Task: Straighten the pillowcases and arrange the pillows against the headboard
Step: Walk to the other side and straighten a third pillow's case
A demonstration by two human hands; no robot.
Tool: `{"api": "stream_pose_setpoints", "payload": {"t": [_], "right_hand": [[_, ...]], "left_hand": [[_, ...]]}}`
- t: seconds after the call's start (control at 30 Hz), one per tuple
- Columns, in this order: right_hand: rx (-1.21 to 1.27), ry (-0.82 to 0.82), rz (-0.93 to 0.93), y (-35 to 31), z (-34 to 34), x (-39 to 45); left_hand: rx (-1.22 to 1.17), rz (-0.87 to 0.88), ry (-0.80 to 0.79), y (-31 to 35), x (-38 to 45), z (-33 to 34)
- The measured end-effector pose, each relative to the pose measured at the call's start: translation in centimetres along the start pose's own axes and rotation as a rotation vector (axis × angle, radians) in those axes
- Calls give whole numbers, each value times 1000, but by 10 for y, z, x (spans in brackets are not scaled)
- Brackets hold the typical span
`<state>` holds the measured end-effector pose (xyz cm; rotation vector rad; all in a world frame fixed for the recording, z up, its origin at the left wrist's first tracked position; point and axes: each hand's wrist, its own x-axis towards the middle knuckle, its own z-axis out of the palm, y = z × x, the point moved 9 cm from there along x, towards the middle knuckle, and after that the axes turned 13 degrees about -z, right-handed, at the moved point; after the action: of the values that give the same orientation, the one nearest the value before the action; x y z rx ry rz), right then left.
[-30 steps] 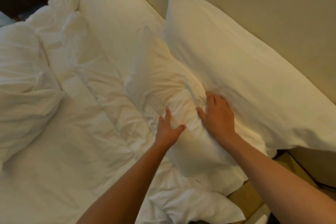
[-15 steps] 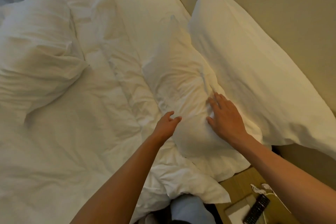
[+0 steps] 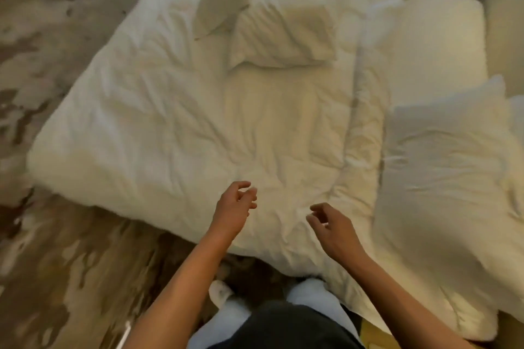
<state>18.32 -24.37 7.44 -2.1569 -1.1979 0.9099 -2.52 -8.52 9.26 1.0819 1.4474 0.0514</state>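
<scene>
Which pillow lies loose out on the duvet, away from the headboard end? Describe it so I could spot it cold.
Start from the rumpled white duvet that covers most of the bed. Near its far edge, well beyond both hands, lies a creased white pillow, tilted on the cover. Unlike the large pillow at the right edge of the view, it lies alone on top of the duvet, beside a grey fold.

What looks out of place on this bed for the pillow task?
One creased pillow lies out on the rumpled duvet, far from the pillow at the right edge. Neither hand holds anything; left hand and right hand hover open.
</scene>
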Motion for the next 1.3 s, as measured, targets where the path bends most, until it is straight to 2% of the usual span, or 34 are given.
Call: {"api": "stream_pose_setpoints", "payload": {"t": [0.13, 0.27, 0.37, 0.47, 0.57, 0.7, 0.93, 1.1, 1.3], "right_hand": [[47, -70, -202, -148, 102, 6], [132, -176, -355, -279, 194, 6], [134, -285, -417, -346, 257, 2], [84, -401, -442, -380, 316, 0], [7, -477, -469, -395, 357, 6], [-77, -527, -479, -411, 398, 32], [-123, -576, -443, -486, 492, 107], [-111, -681, -483, -600, 599, 154], [-38, -751, -593, -785, 728, 219]], "left_hand": [[-267, -87, 199, -106, -43, -148], [-474, -169, 341, -211, -98, -245], [-600, -238, 405, -266, -122, -292], [-716, -289, 453, -301, -130, -331], [-814, -307, 471, -310, -118, -367], [-910, -271, 466, -291, -85, -430], [-877, -156, 530, -245, -42, -611], [-873, -197, 603, -264, -25, -735], [-922, -309, 677, -319, 10, -872]]}}
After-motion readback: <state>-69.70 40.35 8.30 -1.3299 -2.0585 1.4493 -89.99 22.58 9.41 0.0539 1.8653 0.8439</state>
